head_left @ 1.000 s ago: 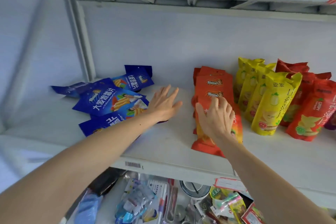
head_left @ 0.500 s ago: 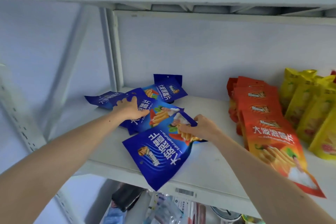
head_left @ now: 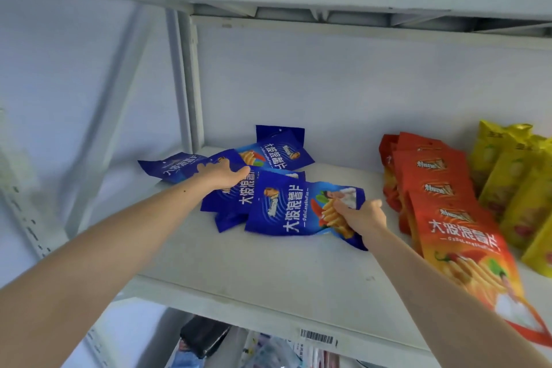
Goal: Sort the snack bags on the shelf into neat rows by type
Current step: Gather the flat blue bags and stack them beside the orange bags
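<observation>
- My right hand (head_left: 363,215) pinches the lower edge of the nearest blue snack bag (head_left: 298,207), fingers curled into its glossy foil, near the front of the white shelf (head_left: 268,275).
- My left hand (head_left: 222,173), further in, rests on the blue pile (head_left: 239,188) with fingers curled over a bag.
- The blue bags lie flat, overlapping and crooked, one tipped against the back wall.
- To my right, orange bags (head_left: 442,197) stand in a leaning row, yellow bags (head_left: 513,176) beyond.
- Risk, as I judge it: slick foil could slip from my pinch, or my forearm could topple the orange row.
</observation>
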